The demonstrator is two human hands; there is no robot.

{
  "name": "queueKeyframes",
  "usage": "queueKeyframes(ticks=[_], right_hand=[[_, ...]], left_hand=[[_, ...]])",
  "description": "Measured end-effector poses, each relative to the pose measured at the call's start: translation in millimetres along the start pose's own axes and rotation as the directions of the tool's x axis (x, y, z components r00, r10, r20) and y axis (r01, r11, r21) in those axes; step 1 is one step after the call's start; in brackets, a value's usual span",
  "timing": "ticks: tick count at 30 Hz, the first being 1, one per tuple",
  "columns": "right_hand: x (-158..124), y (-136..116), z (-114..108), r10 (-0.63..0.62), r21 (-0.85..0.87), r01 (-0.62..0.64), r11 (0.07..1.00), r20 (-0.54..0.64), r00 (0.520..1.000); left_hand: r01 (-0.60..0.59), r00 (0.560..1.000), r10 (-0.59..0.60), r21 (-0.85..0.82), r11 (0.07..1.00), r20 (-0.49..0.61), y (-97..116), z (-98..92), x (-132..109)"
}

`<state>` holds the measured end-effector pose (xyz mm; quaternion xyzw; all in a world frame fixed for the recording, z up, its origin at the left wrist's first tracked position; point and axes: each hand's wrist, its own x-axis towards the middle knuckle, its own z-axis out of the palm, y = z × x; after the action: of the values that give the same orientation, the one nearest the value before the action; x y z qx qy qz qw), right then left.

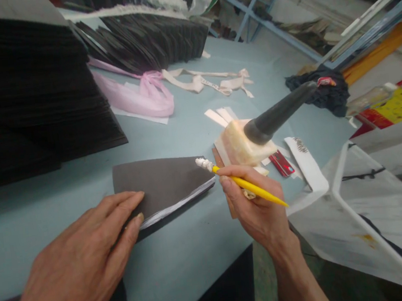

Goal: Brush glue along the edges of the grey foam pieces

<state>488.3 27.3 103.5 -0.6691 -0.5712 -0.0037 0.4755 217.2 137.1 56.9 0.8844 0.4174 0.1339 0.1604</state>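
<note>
A dark, folded sheet piece (161,181) with white layered edges along its near side lies flat on the table. My left hand (85,249) rests on its left end, fingers stretched over the top and thumb at the near edge. Between the thumb and fingers of my right hand (259,206) is a yellow-handled brush (259,191). Its tip is coated in a lumpy white substance and sits over the piece's right corner, though contact there I cannot tell. Just beyond my right hand stands a cream-coloured block (238,144) with a dark tapered rod (283,110) slanting out of it.
Tall dark stacks (30,101) rise at the left, and a fanned row of dark pieces (149,41) stands behind. Pink plastic (145,99) and pale strips (211,81) lie on the blue-green table (184,128). At right, a translucent bin (384,217) adjoins the table edge.
</note>
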Motion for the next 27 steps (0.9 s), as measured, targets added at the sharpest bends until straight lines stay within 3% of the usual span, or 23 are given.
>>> queueKeyframes(ticks=[4, 9, 16, 27], right_hand=[[10.2, -1.4, 9.5, 0.005, 0.067, -0.006, 0.998, 0.025, 1.0], [30.3, -2.4, 19.9, 0.059, 0.17, -0.072, 0.983, 0.081, 0.995], [48.5, 6.0, 33.9, 0.027, 0.267, -0.078, 0.96, 0.19, 0.981], [57.4, 11.6, 41.8, -0.004, 0.183, -0.056, 0.981, 0.314, 0.95]], left_hand=[[-0.088, 0.996, 0.09, 0.109, 0.99, -0.008, 8.0, -8.1, 14.0], [-0.097, 0.986, 0.064, 0.214, 0.972, 0.157, 22.9, -17.4, 38.5], [-0.103, 0.968, 0.013, 0.344, 0.933, 0.252, 35.5, -20.4, 55.5], [-0.081, 0.969, -0.009, 0.354, 0.932, 0.246, 35.7, -15.9, 57.6]])
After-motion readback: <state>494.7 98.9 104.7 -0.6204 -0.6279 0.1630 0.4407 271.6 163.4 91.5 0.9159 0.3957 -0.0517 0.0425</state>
